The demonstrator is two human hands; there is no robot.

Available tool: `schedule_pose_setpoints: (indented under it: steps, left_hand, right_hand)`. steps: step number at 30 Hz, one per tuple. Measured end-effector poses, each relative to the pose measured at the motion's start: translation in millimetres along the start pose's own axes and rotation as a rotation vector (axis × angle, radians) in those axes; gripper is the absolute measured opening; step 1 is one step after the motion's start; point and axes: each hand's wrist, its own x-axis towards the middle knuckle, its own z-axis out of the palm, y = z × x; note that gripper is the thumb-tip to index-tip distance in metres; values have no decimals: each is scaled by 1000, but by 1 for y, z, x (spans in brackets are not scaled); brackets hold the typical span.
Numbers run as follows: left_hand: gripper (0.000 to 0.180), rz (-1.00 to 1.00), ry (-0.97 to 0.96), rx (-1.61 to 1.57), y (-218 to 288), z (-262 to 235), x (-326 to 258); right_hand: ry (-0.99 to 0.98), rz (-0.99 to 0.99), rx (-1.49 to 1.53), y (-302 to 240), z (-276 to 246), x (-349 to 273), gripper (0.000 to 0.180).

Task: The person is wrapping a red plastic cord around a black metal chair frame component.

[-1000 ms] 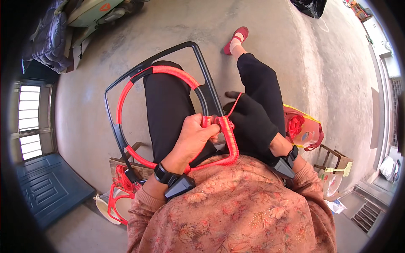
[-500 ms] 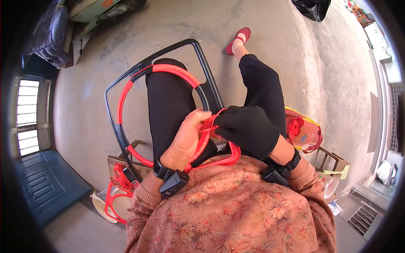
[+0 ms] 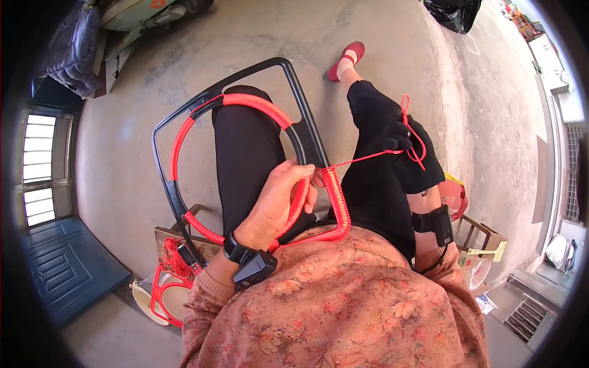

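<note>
Frame (image 3: 311, 144), black with red wrapping (image 3: 335, 199), sits over your left thigh (image 3: 246, 162), near edge by your top (image 3: 343, 294) — your left hand (image 3: 275, 199) pinches its ring (image 3: 254, 105), your gloved right hand (image 3: 410, 153) clasps the taut red cord (image 3: 367, 157).

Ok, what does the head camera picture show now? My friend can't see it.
A bare left hand grips a black frame partly wrapped in red cord; the black-gloved right hand holds a strand stretched taut.

Bright daylight, glaring window (image 3: 38, 148), bent edges
</note>
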Motion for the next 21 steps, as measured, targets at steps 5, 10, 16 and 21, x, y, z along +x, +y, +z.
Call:
schedule_pose_setpoints:
  steps: [5,10,16,21]
  left_hand:
    - [15,-10,34,-20,0,6,-2]
    - [10,9,74,89,-4,5,1]
    - [12,16,53,88,-6,6,5]
    - [28,-14,142,-42,-10,-3,5]
  right_hand:
    - [-50,130,85,44,16,14,34]
    - [-8,70,-85,79,5,12,39]
    - [564,723,1282,93,-27,14,27]
    - [86,-5,524,-80,22,45,25]
